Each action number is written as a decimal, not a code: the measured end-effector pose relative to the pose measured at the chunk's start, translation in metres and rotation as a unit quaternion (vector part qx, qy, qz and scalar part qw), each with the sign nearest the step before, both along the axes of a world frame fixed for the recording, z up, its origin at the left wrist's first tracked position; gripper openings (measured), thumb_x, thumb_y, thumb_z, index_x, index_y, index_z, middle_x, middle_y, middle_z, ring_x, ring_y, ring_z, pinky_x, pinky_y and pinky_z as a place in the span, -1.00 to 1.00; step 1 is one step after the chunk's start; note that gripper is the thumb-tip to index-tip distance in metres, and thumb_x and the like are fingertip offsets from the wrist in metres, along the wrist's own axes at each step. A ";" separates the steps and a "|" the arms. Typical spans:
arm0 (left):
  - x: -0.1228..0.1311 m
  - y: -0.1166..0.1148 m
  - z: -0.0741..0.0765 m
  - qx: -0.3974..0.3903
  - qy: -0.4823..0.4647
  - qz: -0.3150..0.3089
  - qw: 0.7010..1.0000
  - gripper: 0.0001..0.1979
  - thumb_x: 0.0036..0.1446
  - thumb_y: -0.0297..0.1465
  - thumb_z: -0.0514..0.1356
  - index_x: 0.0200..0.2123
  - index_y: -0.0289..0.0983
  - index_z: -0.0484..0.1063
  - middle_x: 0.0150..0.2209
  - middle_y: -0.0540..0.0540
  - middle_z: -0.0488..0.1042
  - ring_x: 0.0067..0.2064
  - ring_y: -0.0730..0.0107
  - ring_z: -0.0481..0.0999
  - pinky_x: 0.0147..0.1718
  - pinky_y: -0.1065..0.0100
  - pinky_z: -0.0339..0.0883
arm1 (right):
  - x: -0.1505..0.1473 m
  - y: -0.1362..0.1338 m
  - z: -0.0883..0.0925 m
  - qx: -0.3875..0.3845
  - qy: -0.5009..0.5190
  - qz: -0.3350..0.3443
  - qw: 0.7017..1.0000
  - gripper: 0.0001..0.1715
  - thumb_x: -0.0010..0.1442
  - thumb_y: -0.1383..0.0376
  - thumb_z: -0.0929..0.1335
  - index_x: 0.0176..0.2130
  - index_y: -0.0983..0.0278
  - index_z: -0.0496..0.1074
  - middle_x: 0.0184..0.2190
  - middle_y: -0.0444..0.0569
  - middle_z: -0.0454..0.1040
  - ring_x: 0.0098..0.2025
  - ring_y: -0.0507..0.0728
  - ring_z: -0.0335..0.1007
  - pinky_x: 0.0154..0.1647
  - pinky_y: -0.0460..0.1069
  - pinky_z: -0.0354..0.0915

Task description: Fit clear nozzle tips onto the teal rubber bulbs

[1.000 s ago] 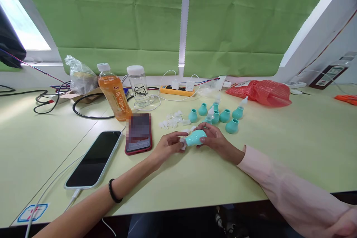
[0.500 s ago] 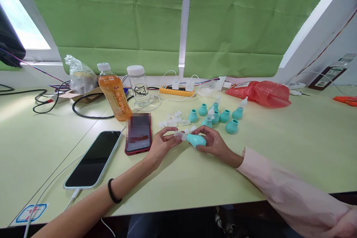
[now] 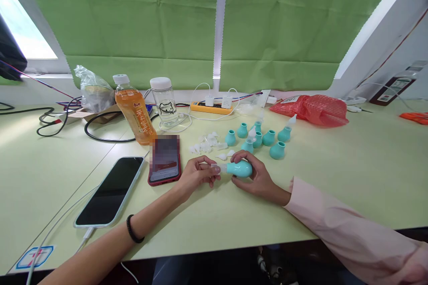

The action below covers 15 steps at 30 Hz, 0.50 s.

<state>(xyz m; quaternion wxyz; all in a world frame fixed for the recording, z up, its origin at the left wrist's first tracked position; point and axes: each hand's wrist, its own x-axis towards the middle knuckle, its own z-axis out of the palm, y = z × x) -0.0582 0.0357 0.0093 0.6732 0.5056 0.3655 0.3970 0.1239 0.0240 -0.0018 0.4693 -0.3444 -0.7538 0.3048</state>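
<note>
Green blinds (image 3: 140, 22) hung behind a pale desk (image 3: 307, 205). Toward the left of its front edge lay a sticker (image 3: 35, 257), then a phone (image 3: 112, 191) with a white cable (image 3: 50, 225) plugged in. Farther back, toward the rear edge, were a plastic bag (image 3: 95, 91), a tea bottle (image 3: 135, 116) and a jar (image 3: 165, 104), with a red phone (image 3: 165, 167) nearer the front.

The left hand (image 3: 199, 176) was pinched narrow on a clear tip (image 3: 221, 168). That tip met the neck of a turquoise bulb (image 3: 240, 168), which lay sideways in the curled right hand (image 3: 256, 176), well in from the front edge. How firmly the two were seated could not be told. Good handling, I judged, meant keeping tip and neck in one line, gripping close to the joint and pressing with a slight twist; squeezing the bulb hard would probably distort its neck.

Behind the hands lay loose tips (image 3: 210, 141), with a power strip (image 3: 211, 107) by the rear edge. Rightward, more bulbs (image 3: 277, 150) stood mouth up, at least two bearing tips. Beyond were a red bag (image 3: 310, 109) and, toward the far right corner, a dark bottle (image 3: 389, 92).
</note>
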 end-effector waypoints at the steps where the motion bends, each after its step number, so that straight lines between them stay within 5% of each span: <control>1: 0.000 0.000 0.000 -0.014 -0.005 -0.016 1.000 -0.76 -0.21 -0.39 0.28 -0.47 -0.37 0.29 -0.58 -0.08 0.44 -0.58 0.51 0.35 -0.59 0.44 0.24 | 0.000 0.000 -0.001 0.016 -0.016 -0.015 1.000 -0.66 -0.14 0.43 0.31 -0.30 0.23 0.17 -0.31 -0.06 0.23 -0.21 0.09 0.20 -0.19 0.00 0.19; 7: 0.001 -0.004 -0.002 -0.026 -0.011 -0.070 0.997 -0.72 -0.21 -0.38 0.28 -0.41 -0.39 0.34 -0.51 -0.15 0.47 -0.51 0.47 0.39 -0.48 0.36 0.31 | 0.000 0.001 -0.009 0.050 -0.059 -0.091 0.993 -0.69 -0.17 0.43 0.31 -0.34 0.23 0.18 -0.38 -0.10 0.27 -0.36 0.06 0.24 -0.35 -0.05 0.21; 15: 0.006 -0.007 -0.004 0.093 0.071 -0.001 0.993 -0.72 -0.24 -0.36 0.29 -0.44 -0.36 0.32 -0.58 -0.03 0.42 -0.61 0.49 0.38 -0.57 0.42 0.26 | -0.002 0.003 -0.011 0.008 -0.109 -0.091 0.990 -0.84 -0.12 0.29 0.33 -0.43 0.24 0.27 -0.54 -0.13 0.34 -0.51 0.03 0.22 -0.49 -0.08 0.15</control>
